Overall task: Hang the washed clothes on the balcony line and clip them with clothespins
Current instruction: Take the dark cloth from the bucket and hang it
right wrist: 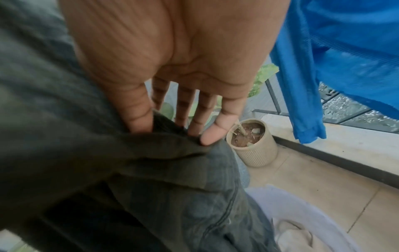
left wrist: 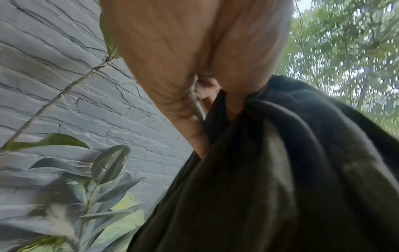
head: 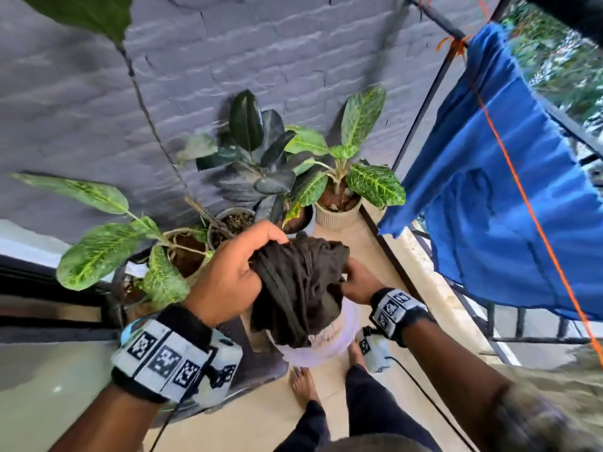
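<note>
A dark brown garment point(head: 300, 282) hangs bunched over a pale lilac bucket point(head: 339, 344). My left hand point(head: 235, 272) grips its top, fingers curled into the cloth point(left wrist: 280, 170). My right hand point(head: 359, 282) holds the garment's right edge. In the right wrist view the thumb point(right wrist: 138, 122) lies on a fold of the garment point(right wrist: 108, 153) with the fingers nearly straight behind it. A blue garment point(head: 489, 207) hangs over the orange line point(head: 523, 194) at the right. A pale cloth point(right wrist: 298, 237) lies in the bucket point(right wrist: 302, 204).
Several potted plants point(head: 339, 190) stand along the grey stone wall point(head: 261, 44) ahead and to the left. A beige ribbed pot point(right wrist: 254, 146) sits by the balcony edge. A black metal railing point(head: 522, 324) runs along the right. My bare feet point(head: 303, 383) stand behind the bucket.
</note>
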Available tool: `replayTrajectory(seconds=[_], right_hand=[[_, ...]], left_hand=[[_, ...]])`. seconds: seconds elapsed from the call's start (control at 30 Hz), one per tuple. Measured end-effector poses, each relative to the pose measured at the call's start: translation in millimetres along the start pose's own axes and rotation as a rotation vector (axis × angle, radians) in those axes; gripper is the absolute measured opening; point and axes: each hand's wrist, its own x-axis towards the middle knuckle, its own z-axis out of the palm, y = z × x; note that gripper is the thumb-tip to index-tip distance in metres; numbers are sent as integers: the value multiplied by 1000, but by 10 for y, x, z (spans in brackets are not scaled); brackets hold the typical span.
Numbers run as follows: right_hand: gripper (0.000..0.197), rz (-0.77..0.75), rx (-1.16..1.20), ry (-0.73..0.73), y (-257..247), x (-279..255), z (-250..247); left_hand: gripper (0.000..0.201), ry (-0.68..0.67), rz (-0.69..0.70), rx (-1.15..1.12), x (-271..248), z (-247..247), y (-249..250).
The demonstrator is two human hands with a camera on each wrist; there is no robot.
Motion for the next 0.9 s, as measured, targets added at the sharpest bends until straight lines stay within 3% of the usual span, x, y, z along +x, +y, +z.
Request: replayTrajectory(seconds=[0.13,0.23,0.33,0.43,0.5,0.6,0.73,0.8,0.9], right_hand=[[11,8,-178,135,-14,-93,29],[38,-9,27,243,-29,-240,-104],[44,-97,136,358,-220,-389,-356],[57,-230,122,374,-496,-497,-586],[54,-252,21,361,-638,-556,-703],[49,-285,-110,403,-801,-634,-845],[56,-290,-54,537,-815,-685,-948],[59,-283,-32,534,-832,-703,-935],[49,-285,-74,497,-932,-701,-852]], left_hand=[[47,113,13,-74,50,-19,20],[48,270,-72,-144,67,-47,-61],[40,368,-169,-90,72,-88,-214],[47,370,-251,-6,88,-129,-383],[53,356,-275,33,99,-156,-460],[48,349,-308,104,102,-227,-555],[37,334,-414,225,65,-360,-669],[32,283,-467,268,44,-392,-716],[43,178,-491,239,45,-338,-795]])
